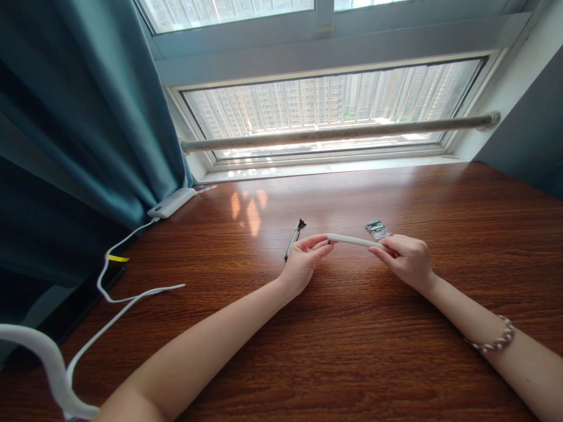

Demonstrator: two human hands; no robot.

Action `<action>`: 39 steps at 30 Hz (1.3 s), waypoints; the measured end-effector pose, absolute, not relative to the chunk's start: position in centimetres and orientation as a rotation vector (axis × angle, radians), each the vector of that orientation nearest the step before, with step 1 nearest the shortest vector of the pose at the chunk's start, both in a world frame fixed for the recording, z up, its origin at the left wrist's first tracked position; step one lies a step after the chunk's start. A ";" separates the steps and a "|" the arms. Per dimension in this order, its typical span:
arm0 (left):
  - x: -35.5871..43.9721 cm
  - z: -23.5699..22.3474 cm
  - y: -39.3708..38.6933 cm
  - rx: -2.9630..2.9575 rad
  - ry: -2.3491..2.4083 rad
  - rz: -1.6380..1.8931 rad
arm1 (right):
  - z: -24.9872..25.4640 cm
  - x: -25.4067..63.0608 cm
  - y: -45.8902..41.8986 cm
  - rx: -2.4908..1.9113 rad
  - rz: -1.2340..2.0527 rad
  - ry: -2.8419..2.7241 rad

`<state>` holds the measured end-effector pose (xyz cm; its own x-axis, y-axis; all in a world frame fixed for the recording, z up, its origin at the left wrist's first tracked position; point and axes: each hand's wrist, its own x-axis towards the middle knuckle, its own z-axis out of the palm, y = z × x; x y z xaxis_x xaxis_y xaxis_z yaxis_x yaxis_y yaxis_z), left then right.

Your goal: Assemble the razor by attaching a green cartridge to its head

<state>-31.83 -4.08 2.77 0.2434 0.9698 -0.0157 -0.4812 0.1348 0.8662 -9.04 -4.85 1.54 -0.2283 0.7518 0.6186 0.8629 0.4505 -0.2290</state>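
Note:
Both hands hold a slim white handle-like stick (352,240) just above the brown wooden table (352,351). My left hand (303,264) pinches its left end between thumb and fingers. My right hand (407,258) grips its right end, fingers closed round it. A dark razor-like handle (294,237) lies on the table just behind my left hand. A small clear pack of blade cartridges (377,229) lies behind my right hand. A beaded bracelet (495,340) is on my right wrist.
A white power bank (171,203) sits at the table's back left, its white cable (123,293) trailing toward the front left edge. A teal curtain (79,117) hangs on the left. A window with a metal rail (338,133) runs behind the table.

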 end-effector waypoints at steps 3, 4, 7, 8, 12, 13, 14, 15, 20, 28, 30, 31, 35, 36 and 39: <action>-31.9 2.9 -4.0 0.900 0.683 1.212 | 1.5 -9.0 -4.8 -1.416 -0.249 -1.976; -31.9 2.8 -4.0 0.908 0.681 1.218 | 1.5 -9.0 -4.8 -1.418 -0.244 -1.976; -31.9 2.8 -3.9 0.931 0.672 1.229 | 1.5 -9.1 -4.8 -1.381 -0.205 -2.030; -31.9 2.7 -3.9 0.940 0.669 1.235 | 1.5 -9.1 -4.8 -1.387 -0.211 -2.035; -31.9 2.7 -4.0 0.965 0.699 1.248 | 1.4 -9.1 -4.7 -1.486 -0.285 -1.956; -31.9 2.7 -4.0 0.966 0.710 1.248 | 1.4 -9.1 -4.7 -1.478 -0.274 -1.957; -31.9 2.8 -4.0 0.966 0.715 1.246 | 1.4 -9.1 -4.7 -1.452 -0.251 -1.972; -31.9 2.8 -4.0 0.965 0.716 1.245 | 1.4 -9.1 -4.7 -1.420 -0.221 -1.996; -31.9 3.1 -4.1 0.965 0.718 1.269 | 1.6 -9.1 -4.8 -1.388 -0.172 -2.028; -31.9 3.1 -4.2 0.967 0.720 1.331 | 1.5 -9.0 -4.7 -1.417 -0.101 -2.023; -31.9 3.1 -4.2 0.968 0.722 1.346 | 1.5 -9.0 -4.7 -1.415 -0.086 -2.026; -31.9 3.2 -4.2 0.963 0.728 1.352 | 1.5 -8.9 -4.7 -1.415 -0.078 -2.030; -32.0 3.2 -4.1 0.967 0.751 1.355 | 1.5 -8.9 -4.7 -1.420 -0.055 -2.025; -32.0 3.2 -4.1 0.981 0.751 1.351 | 1.5 -8.8 -4.7 -1.417 -0.049 -2.016; -32.1 3.0 -4.1 1.027 0.740 1.319 | 1.5 -8.8 -4.8 -1.370 -0.011 -2.011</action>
